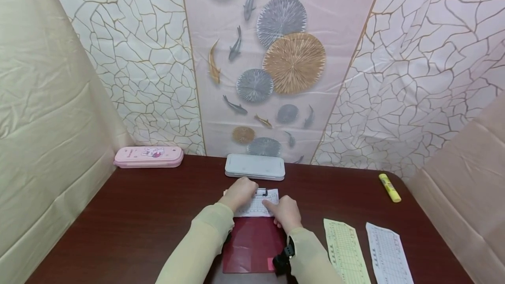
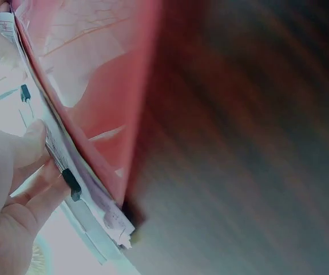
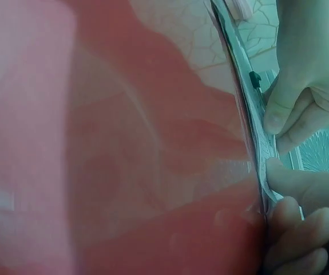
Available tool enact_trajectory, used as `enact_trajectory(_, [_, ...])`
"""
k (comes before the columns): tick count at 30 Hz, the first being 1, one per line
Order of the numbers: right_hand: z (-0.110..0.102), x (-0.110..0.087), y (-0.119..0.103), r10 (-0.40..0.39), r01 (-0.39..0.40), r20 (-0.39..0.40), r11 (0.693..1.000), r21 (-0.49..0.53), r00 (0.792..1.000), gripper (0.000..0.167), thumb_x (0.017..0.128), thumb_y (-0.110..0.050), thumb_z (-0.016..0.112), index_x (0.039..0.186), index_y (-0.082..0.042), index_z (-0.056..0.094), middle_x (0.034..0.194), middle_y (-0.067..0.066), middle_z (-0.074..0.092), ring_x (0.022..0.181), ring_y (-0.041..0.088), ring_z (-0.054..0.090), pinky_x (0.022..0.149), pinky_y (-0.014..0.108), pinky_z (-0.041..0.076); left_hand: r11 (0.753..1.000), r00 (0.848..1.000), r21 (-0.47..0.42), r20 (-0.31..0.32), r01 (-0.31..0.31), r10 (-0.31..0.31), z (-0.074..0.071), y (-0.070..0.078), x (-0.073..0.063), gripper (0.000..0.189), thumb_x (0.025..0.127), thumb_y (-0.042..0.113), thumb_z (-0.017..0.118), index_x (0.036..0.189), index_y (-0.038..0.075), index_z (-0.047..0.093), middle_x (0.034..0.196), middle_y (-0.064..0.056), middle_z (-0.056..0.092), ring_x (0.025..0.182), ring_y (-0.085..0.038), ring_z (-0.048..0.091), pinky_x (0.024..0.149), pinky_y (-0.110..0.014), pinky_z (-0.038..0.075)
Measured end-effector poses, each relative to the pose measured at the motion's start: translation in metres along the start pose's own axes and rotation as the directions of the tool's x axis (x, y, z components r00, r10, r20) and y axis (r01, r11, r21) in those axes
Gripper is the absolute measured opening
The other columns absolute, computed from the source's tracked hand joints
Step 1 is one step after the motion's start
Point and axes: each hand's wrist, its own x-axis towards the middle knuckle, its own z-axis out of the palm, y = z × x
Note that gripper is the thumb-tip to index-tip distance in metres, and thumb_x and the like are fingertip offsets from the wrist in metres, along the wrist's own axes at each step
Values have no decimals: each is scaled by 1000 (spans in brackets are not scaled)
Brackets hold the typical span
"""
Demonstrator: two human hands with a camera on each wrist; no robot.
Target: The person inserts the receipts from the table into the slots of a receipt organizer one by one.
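Observation:
A dark red clip folder (image 1: pixel 254 244) lies in front of me, its cover spread toward my body. White printed sheets (image 1: pixel 252 208) lie at its far end beneath a metal clip (image 1: pixel 265 192) with black ends. My left hand (image 1: pixel 241 192) pinches the clip between thumb and fingers, as the left wrist view shows from the side. On the right edge, my right hand (image 1: pixel 287 214) holds the sheets and folder, its thumb (image 3: pixel 281 176) on top of the paper and its fingers curled at the edge. The folder's cover looks translucent red in both wrist views.
Behind the folder sits a pale pencil case (image 1: pixel 254 167). A pink pencil case (image 1: pixel 149 157) is at the back left. A yellow printed sheet (image 1: pixel 346 249) and another white sheet (image 1: pixel 389 253) lie to the right, with a yellow glue stick (image 1: pixel 389 187) beyond them.

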Motion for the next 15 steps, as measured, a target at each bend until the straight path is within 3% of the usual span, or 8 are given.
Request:
enact_trajectory(4, [2,1,1,-18,18,34,1000,17,999,48,83,-42,70,51,-9,55,39,2,48,30,10,44,31,20,36,998,1000,-58,-14,18,-19,1,-4,-1,11,80,5,67,81,15,72,76,4,68,83,-17,63,78,-29,52])
enact_trajectory(9, [-4,0,5,-22,13,111,996,84,994,45,86,-36,68,53,-9,54,41,2,50,30,9,43,32,20,37,983,999,-178,3,48,-49,5,-10,-1,21,84,15,71,104,16,75,100,4,72,99,-17,65,88,-29,51])
enact_trajectory(15, [-14,2,5,-35,24,150,997,79,988,41,86,-31,67,53,-8,55,42,1,52,34,9,42,34,19,34,941,994,-321,47,104,-94,4,-16,3,24,82,19,75,106,15,75,104,4,72,105,-13,63,91,-27,50])
